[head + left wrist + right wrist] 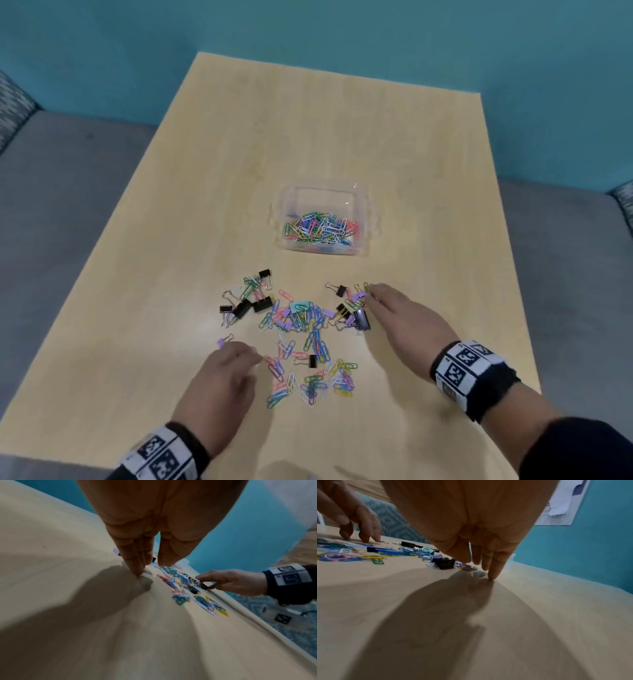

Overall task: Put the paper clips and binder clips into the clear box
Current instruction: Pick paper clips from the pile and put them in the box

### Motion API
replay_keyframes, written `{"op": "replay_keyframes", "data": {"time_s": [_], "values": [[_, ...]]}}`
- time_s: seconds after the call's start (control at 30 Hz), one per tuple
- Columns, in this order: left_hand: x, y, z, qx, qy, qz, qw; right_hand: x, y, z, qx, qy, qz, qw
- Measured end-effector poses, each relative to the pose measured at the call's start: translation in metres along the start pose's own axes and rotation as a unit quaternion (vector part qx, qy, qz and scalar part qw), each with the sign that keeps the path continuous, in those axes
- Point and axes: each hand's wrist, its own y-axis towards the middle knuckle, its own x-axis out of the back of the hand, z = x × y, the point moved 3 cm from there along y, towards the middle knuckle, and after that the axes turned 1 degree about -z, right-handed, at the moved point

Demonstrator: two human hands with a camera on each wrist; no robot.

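Note:
A clear box (369,219) stands mid-table with several coloured paper clips inside. In front of it, loose paper clips (301,325) and black binder clips (247,306) lie scattered. My left hand (255,358) reaches down at the pile's left edge. Its straight fingers (137,569) touch the table, with the thumb apart and nothing held. A small purple binder clip (222,341) lies just beyond it. My right hand (371,296) lies at the pile's right edge. Its straight fingertips (491,577) touch the table beside a black binder clip (444,562) and purple ones.
The wooden table (308,137) has bare surface to the left, to the right and behind the box. Grey upholstered seating (68,192) runs round it, and a teal wall stands behind. Both wrists wear marker bands.

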Motion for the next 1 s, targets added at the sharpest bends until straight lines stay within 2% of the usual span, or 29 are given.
{"op": "replay_keyframes", "data": {"time_s": [0.07, 0.27, 0.53, 0.7, 0.77, 0.83, 0.9, 1.0], "values": [[-0.009, -0.005, -0.001, -0.01, 0.016, 0.004, 1.0, 0.003, 0.006, 0.005, 0.018, -0.021, 0.014, 1.0], [-0.012, -0.005, -0.005, -0.026, 0.048, -0.002, 0.999, 0.0, 0.002, 0.005, 0.006, -0.027, 0.049, 0.998], [-0.007, -0.016, 0.0, -0.022, 0.095, 0.005, 0.995, -0.022, -0.04, 0.023, -0.065, -0.065, 0.046, 0.995], [-0.014, -0.023, 0.0, 0.003, 0.108, 0.015, 0.994, -0.045, -0.08, 0.065, -0.144, 0.006, 0.024, 0.989], [-0.02, -0.022, -0.004, 0.005, 0.107, 0.023, 0.994, -0.051, -0.085, 0.088, -0.129, 0.031, 0.013, 0.991], [-0.023, -0.02, -0.01, 0.013, 0.096, 0.032, 0.995, -0.05, -0.083, 0.107, -0.079, 0.061, 0.009, 0.995], [-0.023, -0.015, -0.014, 0.042, 0.07, 0.036, 0.996, -0.041, -0.082, 0.11, -0.066, 0.1, -0.008, 0.993], [-0.022, -0.009, -0.017, 0.095, 0.014, 0.037, 0.995, -0.029, -0.082, 0.091, -0.155, 0.146, -0.021, 0.977]]}}
